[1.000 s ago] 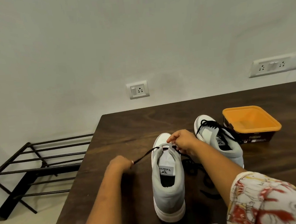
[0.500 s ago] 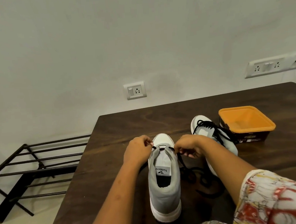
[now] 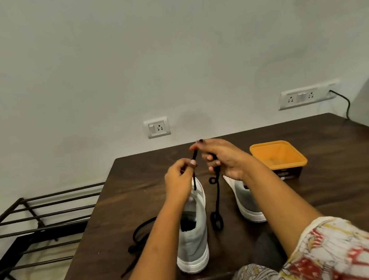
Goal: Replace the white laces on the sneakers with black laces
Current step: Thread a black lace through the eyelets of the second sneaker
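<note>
Dark counter holds the near sneaker, its black lace through seemingly only the lowest eyelets; upper rows remain. Above that sneaker the left hand and right hand each pinch a lace end, raised from toe level half a second ago.

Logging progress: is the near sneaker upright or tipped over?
Upright: the near sneaker stands on its white sole on the table, heel toward the camera.

Pale painted wall bearing a small white socket plate and a longer white socket strip; black metal rack left of the dark wooden surface.
</note>
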Motion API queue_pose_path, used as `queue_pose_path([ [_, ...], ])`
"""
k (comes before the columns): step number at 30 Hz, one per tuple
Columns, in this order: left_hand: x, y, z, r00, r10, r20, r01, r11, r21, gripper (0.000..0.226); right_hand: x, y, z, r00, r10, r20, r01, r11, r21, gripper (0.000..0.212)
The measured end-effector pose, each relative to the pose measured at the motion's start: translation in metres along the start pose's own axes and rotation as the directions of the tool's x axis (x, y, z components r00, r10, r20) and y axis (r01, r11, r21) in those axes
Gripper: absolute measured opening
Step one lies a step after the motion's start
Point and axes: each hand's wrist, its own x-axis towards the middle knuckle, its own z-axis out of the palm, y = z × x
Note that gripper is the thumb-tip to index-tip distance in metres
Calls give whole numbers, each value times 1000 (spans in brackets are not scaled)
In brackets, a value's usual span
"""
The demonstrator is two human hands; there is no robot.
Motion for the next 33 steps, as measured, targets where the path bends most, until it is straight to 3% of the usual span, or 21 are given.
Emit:
queue_pose_path([
  [4,-20,20,-1,986,-108,-127,58,938,-342,25,-13,18,-8,993,-8,-118,-36,927,-372,4],
  [7,-38,33,-5,969,-222,-108,129,828,-546,26,-16,41,-19,975,-74,-211,-87,746,-661,16],
  [11,-65,52,-13,977,-209,40,180,711,-679,32,-17,74,-29,957,-5,-289,-232,583,-779,20],
  [15,-81,51,-19,971,-190,144,238,750,-617,39,-20,93,-31,944,53,-325,-308,494,-813,22],
  [18,-78,38,-31,958,-151,242,246,865,-437,29,-14,99,-34,934,63,-352,-326,554,-766,23],
  [21,-78,21,-31,867,-93,490,81,996,47,24,-8,93,-30,925,-12,-380,-254,724,-641,38],
  [23,-85,14,-21,727,-126,675,-98,954,284,8,-5,81,-24,908,2,-419,-238,825,-512,54],
  [26,-97,7,3,456,-291,841,-329,823,463,41,2,68,-17,892,78,-445,-298,842,-450,73],
  [28,-107,9,26,344,-425,837,-392,745,539,43,4,64,-14,895,108,-432,-313,843,-437,77],
  [31,-118,1,54,341,-529,777,-520,582,625,43,17,59,-14,874,172,-455,-373,836,-401,82],
  [33,-115,-3,54,418,-467,779,-584,519,624,40,27,50,-16,836,256,-486,-455,819,-351,89],
])
